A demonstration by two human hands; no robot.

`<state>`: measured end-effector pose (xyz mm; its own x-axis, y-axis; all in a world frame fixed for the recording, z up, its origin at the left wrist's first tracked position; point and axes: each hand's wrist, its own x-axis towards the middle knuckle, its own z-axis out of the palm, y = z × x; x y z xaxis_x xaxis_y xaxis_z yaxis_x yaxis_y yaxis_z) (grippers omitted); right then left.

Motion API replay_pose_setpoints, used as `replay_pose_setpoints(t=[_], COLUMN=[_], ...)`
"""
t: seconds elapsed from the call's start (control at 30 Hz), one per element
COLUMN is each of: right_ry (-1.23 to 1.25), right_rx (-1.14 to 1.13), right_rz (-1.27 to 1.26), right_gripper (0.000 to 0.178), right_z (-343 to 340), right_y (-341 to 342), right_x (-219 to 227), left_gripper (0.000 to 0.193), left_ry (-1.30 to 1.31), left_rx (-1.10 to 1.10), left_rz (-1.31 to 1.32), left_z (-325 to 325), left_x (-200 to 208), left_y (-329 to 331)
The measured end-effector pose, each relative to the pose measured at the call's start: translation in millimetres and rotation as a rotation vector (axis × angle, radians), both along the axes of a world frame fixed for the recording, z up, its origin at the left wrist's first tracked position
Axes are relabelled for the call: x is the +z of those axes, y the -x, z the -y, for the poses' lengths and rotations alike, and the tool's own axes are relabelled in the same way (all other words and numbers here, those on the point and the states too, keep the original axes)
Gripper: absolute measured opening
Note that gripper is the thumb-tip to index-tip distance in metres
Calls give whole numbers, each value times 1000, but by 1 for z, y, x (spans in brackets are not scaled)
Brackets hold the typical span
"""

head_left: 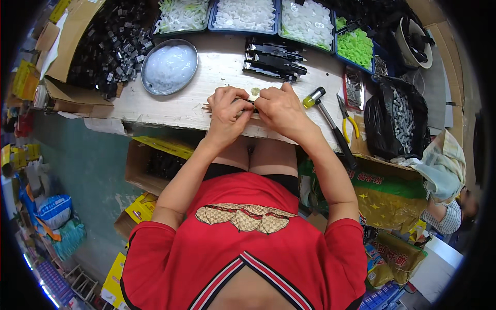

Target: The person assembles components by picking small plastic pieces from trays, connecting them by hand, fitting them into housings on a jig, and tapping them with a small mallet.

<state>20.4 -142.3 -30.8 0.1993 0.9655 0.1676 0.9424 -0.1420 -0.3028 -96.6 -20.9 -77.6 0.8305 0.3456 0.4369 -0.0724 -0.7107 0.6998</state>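
Both my hands meet over the table's front edge, around a small dark part (251,102) that my fingers mostly cover. My left hand (227,111) is closed, thumb and fingers pinching the part from the left. From the other side my right hand (279,108) is closed at its right end, fingers curled. The part's exact kind does not show. Just beyond my hands lies a stack of black elongated pieces (274,58). A hammer (330,121) with a black grip and a yellow-and-silver head rests right of my right hand, beside yellow-handled pliers (349,121).
A round metal dish (169,67) of whitish, glossy stuff stands on the left, next to a heap of dark parts (111,46). Trays of white pieces (244,14) and green pieces (355,49) line the back. A black bag (380,111) of grey metal pieces stands right.
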Motion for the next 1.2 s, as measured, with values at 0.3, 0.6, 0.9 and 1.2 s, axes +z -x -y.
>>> replay_pose_setpoints(t=[0.3,0.6,0.9,1.2], right_ry=[50,-203,-50,151], right_rx=[-17,-314,-1204,-1265], right_rz=[-3,-39,511,162], right_gripper=[3,5,19,38], right_z=[-1,84,288,313], right_y=[-3,-43,-145,-163], right_x=[4,17,60,22], left_gripper=[8,17,13,22], left_ry=[-23,-19,-156,-265], left_rx=[-15,41,-2,266], left_rz=[-27,-133,-123,-31], left_z=[-1,2,2,-98], left_x=[-1,6,6,23], left_y=[1,-7,-8,-42])
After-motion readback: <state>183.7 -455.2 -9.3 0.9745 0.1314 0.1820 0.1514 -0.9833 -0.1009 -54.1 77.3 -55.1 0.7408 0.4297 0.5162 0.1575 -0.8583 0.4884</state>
